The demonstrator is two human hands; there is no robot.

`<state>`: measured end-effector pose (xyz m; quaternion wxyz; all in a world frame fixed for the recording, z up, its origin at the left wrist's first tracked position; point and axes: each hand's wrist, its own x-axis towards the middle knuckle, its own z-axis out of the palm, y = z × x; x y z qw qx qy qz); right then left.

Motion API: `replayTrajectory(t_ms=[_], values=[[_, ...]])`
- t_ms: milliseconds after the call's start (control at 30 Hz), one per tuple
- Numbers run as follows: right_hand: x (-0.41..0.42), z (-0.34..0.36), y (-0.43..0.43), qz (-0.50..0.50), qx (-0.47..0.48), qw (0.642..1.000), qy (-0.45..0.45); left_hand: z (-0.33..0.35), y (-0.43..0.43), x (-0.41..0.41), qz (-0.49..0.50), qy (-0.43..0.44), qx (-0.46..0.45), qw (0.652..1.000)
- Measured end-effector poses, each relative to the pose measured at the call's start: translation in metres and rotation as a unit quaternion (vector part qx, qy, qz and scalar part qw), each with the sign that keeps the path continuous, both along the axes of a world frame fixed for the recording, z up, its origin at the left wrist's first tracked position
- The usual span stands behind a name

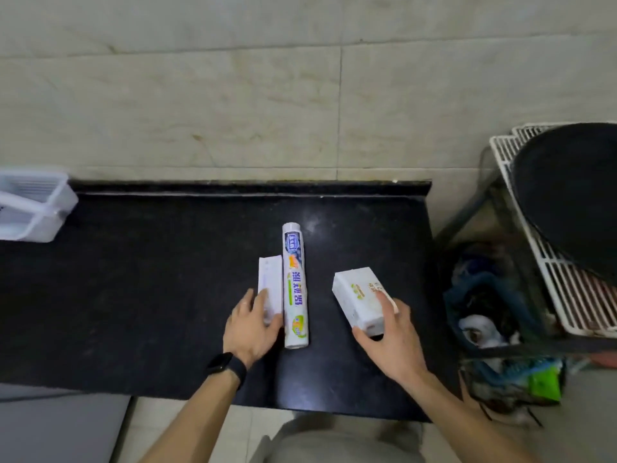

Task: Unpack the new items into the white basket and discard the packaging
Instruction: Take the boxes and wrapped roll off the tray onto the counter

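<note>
Three packaged items lie on the black counter (150, 295). A slim white box (269, 282) lies left of a long white roll with purple print (295, 282); the two touch side by side. My left hand (250, 329), with a black wristband, grips the near end of the slim box. A wider white box with a small green and orange print (359, 300) sits to the right, and my right hand (390, 339) holds its near end. The white basket (50, 208) stands at the counter's far left edge, partly out of view.
A tiled wall (233, 95) rises behind the counter. To the right, past the counter's edge, a bin with mixed rubbish (484, 315) stands on the floor under a white wire rack (567, 289) that carries a large black pan (574, 195).
</note>
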<state>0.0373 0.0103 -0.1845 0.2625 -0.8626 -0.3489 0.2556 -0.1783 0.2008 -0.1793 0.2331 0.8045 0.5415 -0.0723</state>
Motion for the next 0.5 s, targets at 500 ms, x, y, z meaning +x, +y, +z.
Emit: replayTrajectory(t_ms=[500], values=[[-0.049, -0.040, 0.048, -0.039, -0.108, 0.983, -0.144, -0.047, 0.033, 0.011, -0.093, -0.056, -0.067, 0.992]])
